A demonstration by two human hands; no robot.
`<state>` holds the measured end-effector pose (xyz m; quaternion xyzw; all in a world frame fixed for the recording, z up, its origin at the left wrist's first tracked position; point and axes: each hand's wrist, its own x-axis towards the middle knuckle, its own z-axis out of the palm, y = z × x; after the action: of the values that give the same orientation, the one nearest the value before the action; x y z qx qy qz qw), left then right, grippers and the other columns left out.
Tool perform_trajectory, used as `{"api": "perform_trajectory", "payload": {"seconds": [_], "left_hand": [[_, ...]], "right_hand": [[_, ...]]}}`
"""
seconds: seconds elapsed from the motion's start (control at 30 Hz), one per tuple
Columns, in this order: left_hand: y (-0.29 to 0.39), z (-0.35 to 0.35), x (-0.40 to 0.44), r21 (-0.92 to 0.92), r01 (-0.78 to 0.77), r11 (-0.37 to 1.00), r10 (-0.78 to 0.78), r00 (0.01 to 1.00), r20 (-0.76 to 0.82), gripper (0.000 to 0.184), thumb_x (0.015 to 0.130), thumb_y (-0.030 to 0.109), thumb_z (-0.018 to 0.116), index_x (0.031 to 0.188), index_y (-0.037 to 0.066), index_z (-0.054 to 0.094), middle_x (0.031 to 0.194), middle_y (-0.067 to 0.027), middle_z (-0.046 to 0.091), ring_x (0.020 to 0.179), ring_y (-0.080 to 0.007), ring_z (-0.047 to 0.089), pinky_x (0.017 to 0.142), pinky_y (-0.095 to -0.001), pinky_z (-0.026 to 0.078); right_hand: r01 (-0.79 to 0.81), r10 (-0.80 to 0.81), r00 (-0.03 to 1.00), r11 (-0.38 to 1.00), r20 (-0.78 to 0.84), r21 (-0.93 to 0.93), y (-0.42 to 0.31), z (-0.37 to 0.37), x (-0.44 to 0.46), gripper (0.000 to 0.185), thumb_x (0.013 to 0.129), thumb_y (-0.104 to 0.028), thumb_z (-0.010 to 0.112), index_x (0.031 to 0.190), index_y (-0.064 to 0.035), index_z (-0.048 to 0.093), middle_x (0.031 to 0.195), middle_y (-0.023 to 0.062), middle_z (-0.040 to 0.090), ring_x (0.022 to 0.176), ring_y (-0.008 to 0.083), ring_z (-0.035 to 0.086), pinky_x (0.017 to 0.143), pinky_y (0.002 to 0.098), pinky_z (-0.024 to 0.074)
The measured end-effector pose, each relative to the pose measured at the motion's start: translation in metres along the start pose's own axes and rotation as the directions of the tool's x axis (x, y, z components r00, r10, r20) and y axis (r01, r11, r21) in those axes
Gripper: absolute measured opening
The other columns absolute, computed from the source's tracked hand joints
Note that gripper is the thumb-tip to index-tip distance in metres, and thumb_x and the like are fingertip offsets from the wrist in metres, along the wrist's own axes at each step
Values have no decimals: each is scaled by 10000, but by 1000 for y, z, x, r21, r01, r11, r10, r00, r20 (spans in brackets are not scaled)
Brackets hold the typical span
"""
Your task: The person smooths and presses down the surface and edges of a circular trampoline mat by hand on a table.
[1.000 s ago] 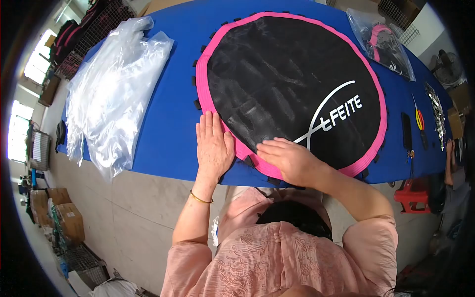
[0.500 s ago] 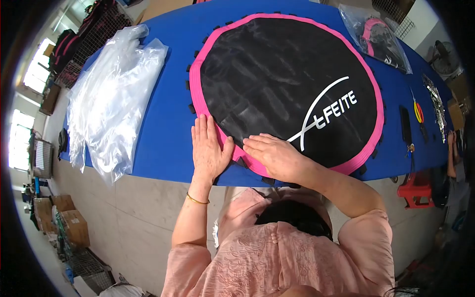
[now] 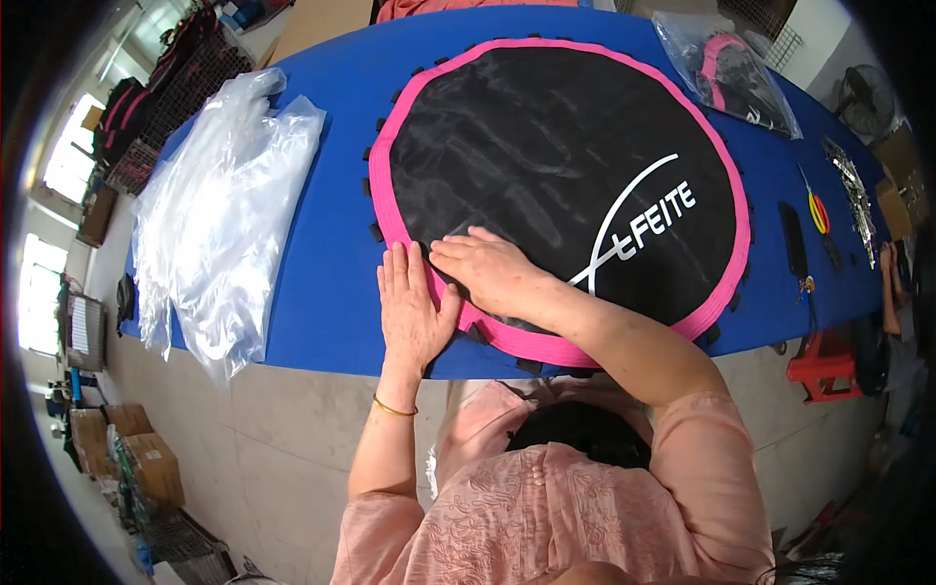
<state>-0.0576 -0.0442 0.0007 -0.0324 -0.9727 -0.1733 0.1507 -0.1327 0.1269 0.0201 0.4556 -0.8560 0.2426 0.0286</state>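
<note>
A round black mat with a pink border and white "FEITE" lettering lies flat on the blue table. Small black tabs stick out around its edge. My left hand rests flat on the pink border at the near left, fingers stretched out and pointing away from me. Just right of it, my right hand lies flat on the black fabric, its fingers extended to the left. Neither hand grips anything.
Clear plastic bags are heaped at the left. A bagged black-and-pink item lies at the far right. Nearer are a black strip-like object, a red-and-yellow-handled tool and shiny metal pieces. A red stool stands below.
My right hand has slid left and away from me across the mat, closer to my left hand. My left hand stays on the border. The view has shifted slightly.
</note>
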Motion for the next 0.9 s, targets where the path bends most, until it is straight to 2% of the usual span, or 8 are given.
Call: {"api": "perform_trajectory", "payload": {"seconds": [0.07,0.1,0.2,0.43,0.57,0.63,0.77,0.9], "left_hand": [[1,-1,0,1,3,1000,-3,1000,17,816,932,354,648,1568,-61,350,1611,-342,346,1523,-484,307,1269,-547,216],[0,0,0,0,7,1000,-7,1000,21,816,932,354,648,1568,-61,350,1611,-342,346,1523,-484,307,1269,-547,216],[0,1,0,-11,-1,1000,1,1000,7,819,928,345,655,1569,-60,346,1611,-342,343,1523,-484,307,1269,-548,217],[0,1,1,-35,10,999,-10,1000,3,822,917,323,663,1568,-64,343,1603,-343,356,1523,-481,308,1269,-550,218],[1,-2,1,-26,8,1000,-7,1000,12,809,912,295,655,1570,-58,343,1599,-344,360,1521,-483,310,1271,-551,213],[0,-3,1,-42,-2,999,2,1000,10,790,921,282,637,1572,-54,341,1601,-346,356,1522,-487,305,1272,-553,208],[0,-4,0,-74,-15,997,16,1000,6,739,935,234,574,1579,-41,336,1605,-351,341,1526,-493,288,1273,-560,197],[-2,-2,-1,-77,-14,997,16,1000,16,728,931,214,541,1580,-42,332,1607,-354,335,1531,-489,280,1273,-565,195]], "right_hand": [[-67,72,996,995,60,-80,1,-15,0,498,878,9,593,1375,-10,618,1497,143,581,1431,283,504,1226,491,338],[-87,88,996,990,7,-109,7,-14,1,518,875,27,584,1389,-24,617,1514,130,573,1446,276,492,1234,501,323],[-123,125,992,988,19,-96,19,-15,-4,536,874,44,575,1404,-26,610,1529,127,561,1460,273,481,1240,491,317],[-87,88,994,996,70,-7,6,-1,-3,588,868,72,579,1446,-33,586,1564,124,526,1503,257,423,1265,473,289],[-22,18,998,998,59,66,1,1,-6,566,880,61,572,1439,-31,594,1545,127,545,1486,262,445,1269,469,283],[-39,26,986,996,163,77,-8,-18,-11,560,880,66,563,1432,-25,600,1532,132,556,1478,262,454,1266,474,289],[-28,8,972,996,236,81,-14,-34,-28,513,884,60,562,1387,-10,636,1481,149,598,1445,272,495,1260,479,300],[-12,-5,980,996,199,83,-10,-26,-29,494,886,54,566,1370,-2,647,1458,159,614,1432,277,510,1260,479,300]]}}
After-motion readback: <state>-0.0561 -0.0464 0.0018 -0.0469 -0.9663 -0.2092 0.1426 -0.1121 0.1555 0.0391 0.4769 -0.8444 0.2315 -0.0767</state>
